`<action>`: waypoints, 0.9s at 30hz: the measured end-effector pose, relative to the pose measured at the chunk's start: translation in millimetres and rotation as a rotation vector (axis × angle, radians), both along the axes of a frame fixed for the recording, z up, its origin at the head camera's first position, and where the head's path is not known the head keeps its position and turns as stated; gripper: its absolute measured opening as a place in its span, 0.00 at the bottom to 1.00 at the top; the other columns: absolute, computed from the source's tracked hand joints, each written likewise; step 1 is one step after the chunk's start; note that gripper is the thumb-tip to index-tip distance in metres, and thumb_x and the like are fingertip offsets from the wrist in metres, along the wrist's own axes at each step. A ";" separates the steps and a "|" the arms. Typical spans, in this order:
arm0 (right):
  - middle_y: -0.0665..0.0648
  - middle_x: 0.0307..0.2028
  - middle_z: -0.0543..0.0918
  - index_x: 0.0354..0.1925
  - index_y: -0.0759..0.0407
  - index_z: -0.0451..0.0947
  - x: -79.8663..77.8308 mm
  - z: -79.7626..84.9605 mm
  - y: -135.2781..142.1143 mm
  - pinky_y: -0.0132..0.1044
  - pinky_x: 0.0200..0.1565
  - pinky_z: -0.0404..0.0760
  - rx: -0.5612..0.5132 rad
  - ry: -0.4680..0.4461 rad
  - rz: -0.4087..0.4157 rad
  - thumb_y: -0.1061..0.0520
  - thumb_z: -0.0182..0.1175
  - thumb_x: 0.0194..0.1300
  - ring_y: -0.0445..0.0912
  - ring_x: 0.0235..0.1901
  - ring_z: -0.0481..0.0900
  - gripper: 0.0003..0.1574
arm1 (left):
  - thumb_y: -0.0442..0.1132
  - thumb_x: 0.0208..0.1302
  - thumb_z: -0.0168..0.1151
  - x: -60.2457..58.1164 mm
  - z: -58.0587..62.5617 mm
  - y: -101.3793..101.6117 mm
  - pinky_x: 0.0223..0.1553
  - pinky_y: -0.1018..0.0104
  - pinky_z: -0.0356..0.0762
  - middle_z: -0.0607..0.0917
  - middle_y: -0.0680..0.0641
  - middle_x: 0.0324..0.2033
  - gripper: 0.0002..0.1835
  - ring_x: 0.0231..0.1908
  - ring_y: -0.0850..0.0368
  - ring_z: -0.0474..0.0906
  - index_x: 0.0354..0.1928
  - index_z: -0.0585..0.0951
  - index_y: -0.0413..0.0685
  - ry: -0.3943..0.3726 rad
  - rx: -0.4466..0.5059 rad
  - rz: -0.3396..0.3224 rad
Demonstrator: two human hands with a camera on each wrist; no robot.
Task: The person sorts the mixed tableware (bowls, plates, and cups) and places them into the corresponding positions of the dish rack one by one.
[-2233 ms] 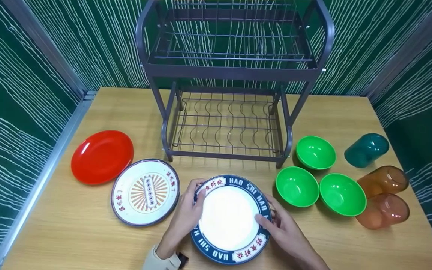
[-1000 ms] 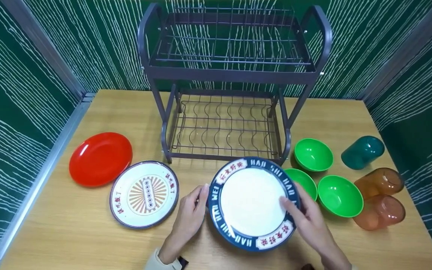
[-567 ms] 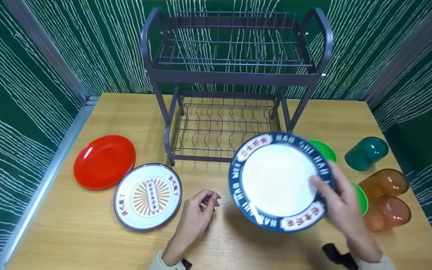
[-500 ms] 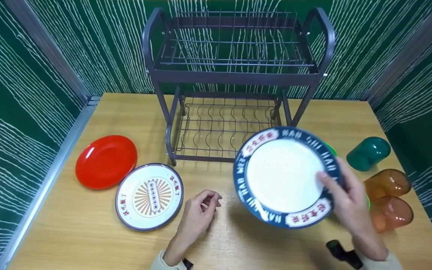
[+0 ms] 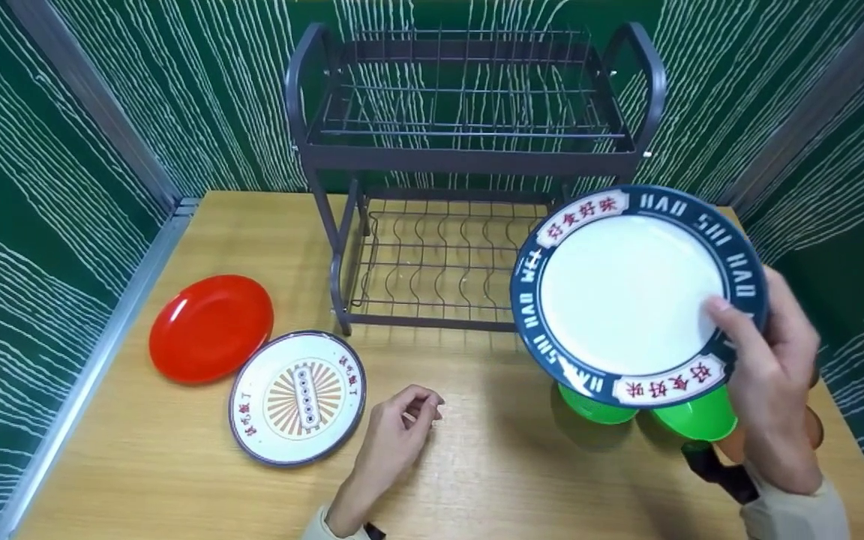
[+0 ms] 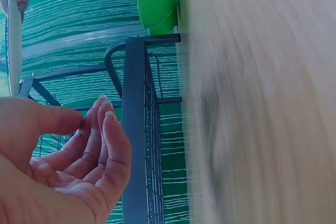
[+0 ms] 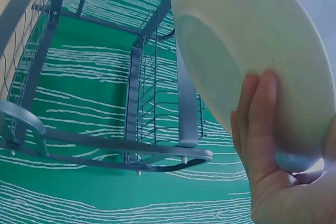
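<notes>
My right hand (image 5: 769, 360) grips the right edge of a white plate with a dark blue lettered rim (image 5: 631, 296), thumb on its face. In the right wrist view, the fingers (image 7: 262, 108) lie against the pale underside of the plate (image 7: 294, 40). The plate is held up over the right side of the table, overlapping the green bowls and the rack's right side in the head view. Low over the table, my left hand (image 5: 398, 427) holds nothing, its fingers loosely curled. Beside it lies a white plate with a sunburst pattern (image 5: 259, 397).
A dark two-tier dish rack (image 5: 469, 157) stands at the table's back. A red plate (image 5: 211, 330) lies at left, its edge meeting the sunburst plate. Green bowls (image 5: 702, 416) sit at right, partly hidden by the held plate. An orange cup (image 5: 814, 431) shows behind the right hand.
The left hand has let go of the blue-rimmed plate and stays near the middle. The right hand has lifted the plate and carried it to the right and farther up, covering the bowls and cups.
</notes>
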State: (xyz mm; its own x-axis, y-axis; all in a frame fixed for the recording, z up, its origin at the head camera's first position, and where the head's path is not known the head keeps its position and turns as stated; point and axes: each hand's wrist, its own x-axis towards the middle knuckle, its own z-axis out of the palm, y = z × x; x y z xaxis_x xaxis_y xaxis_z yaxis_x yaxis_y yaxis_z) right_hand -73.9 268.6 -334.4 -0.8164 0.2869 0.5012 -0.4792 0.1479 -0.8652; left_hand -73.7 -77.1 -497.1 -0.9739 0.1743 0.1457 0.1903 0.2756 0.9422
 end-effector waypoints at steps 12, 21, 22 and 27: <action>0.55 0.44 0.83 0.62 0.67 0.75 -9.4 27.7 3.9 0.23 0.38 0.79 0.266 0.116 -0.163 0.69 0.50 0.74 0.42 0.33 0.81 0.21 | 0.34 0.75 0.59 1.3 -0.6 0.2 0.29 0.73 0.78 0.88 0.50 0.29 0.08 0.30 0.57 0.83 0.39 0.86 0.43 0.016 -0.033 -0.005; 0.52 0.45 0.84 0.60 0.67 0.76 -22.8 52.1 7.2 0.26 0.42 0.77 0.256 0.182 -0.221 0.68 0.49 0.74 0.43 0.36 0.79 0.20 | 0.33 0.74 0.60 2.7 -0.6 2.4 0.29 0.72 0.80 0.88 0.49 0.29 0.07 0.29 0.61 0.82 0.38 0.85 0.42 0.028 -0.039 -0.011; 0.52 0.45 0.84 0.60 0.67 0.76 -24.5 54.8 7.8 0.26 0.43 0.77 0.249 0.189 -0.226 0.68 0.49 0.74 0.43 0.36 0.79 0.20 | 0.34 0.75 0.60 2.6 -0.3 2.8 0.29 0.72 0.80 0.88 0.49 0.28 0.07 0.29 0.62 0.82 0.38 0.86 0.42 0.030 -0.040 -0.012; 0.54 0.45 0.84 0.62 0.66 0.76 -30.7 66.2 10.6 0.26 0.41 0.79 0.240 0.199 -0.257 0.66 0.51 0.74 0.43 0.36 0.80 0.21 | 0.34 0.75 0.60 2.3 0.2 3.6 0.29 0.72 0.79 0.88 0.51 0.28 0.07 0.29 0.61 0.83 0.38 0.86 0.43 0.043 -0.036 -0.012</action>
